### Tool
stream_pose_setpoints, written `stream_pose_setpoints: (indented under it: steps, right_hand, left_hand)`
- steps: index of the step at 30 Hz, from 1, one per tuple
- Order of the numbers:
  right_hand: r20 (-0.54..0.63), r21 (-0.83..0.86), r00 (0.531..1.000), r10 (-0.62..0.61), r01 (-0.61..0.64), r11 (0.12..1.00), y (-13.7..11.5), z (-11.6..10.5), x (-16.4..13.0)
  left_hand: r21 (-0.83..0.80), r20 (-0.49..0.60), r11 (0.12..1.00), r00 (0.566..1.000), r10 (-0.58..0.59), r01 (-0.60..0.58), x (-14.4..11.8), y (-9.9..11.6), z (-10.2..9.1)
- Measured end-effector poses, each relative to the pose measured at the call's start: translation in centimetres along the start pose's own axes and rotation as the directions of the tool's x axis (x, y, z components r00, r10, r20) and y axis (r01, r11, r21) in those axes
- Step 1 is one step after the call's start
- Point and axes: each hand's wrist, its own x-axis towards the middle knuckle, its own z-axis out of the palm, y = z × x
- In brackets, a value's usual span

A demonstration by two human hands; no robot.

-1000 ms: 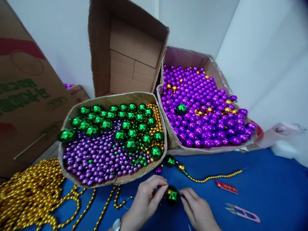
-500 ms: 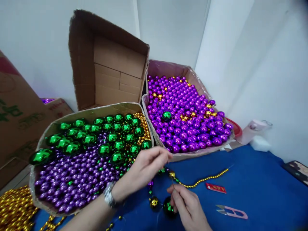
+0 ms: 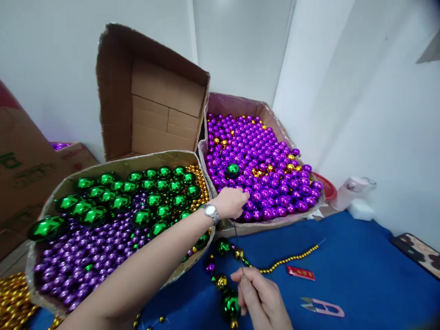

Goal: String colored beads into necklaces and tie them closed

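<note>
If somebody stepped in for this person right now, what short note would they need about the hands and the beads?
Left hand: stretched out to the near edge of the box of purple beads, fingers curled among them; whether it holds one cannot be told.
Right hand: pinching a thin needle upright above the blue table.
Bead strand: lies by the right hand, already carrying green, gold and purple beads, with a thin gold tail running right.
Mixed bead box sits at left; snips lie at right.
Left: the strand looks unfinished, with the needle free.
</note>
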Motion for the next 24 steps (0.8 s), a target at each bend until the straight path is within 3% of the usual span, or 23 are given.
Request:
stream_pose_setpoints:
  steps: [3,4,6,8,10,12,16,24]
  right_hand:
    - [-0.066,-0.036,0.998,0.0,-0.002,0.999,0.2,-0.4,-0.3]
    - [-0.079,-0.053,0.997,0.006,-0.01,0.999,0.3,-0.5,-0.5]
    - [-0.084,-0.098,0.996,0.014,-0.022,0.995,0.5,-0.5,-0.8]
    - [-0.076,-0.15,0.997,0.001,-0.013,0.989,0.6,-0.3,-1.1]
    - [-0.06,-0.195,0.998,-0.027,0.015,0.981,0.8,0.1,-1.3]
    - [-0.033,-0.222,0.998,-0.06,0.051,0.974,0.9,0.6,-1.4]
    - [0.037,-0.24,0.995,-0.091,0.097,0.966,1.1,1.3,-1.5]
    - [0.14,-0.276,0.987,-0.081,0.117,0.954,1.3,1.0,-1.5]
  left_hand:
    - [-0.081,-0.074,0.997,0.997,0.006,-0.012,-3.3,1.6,-2.4]
    - [-0.231,-0.11,0.973,0.993,-0.041,0.015,-4.7,2.0,-3.0]
    - [-0.568,-0.092,0.814,0.974,-0.207,0.119,-7.7,2.3,-3.7]
    - [-0.801,-0.075,0.579,0.935,-0.346,0.15,-10.6,2.0,-3.4]
    - [-0.909,-0.09,0.401,0.883,-0.462,0.117,-13.0,1.4,-2.6]
    - [-0.949,-0.112,0.306,0.826,-0.553,0.077,-14.8,0.9,-1.8]
    - [-0.964,-0.133,0.262,0.771,-0.623,0.045,-16.6,0.5,-1.1]
    - [-0.945,-0.139,0.317,0.779,-0.611,0.08,-17.4,0.4,-1.4]
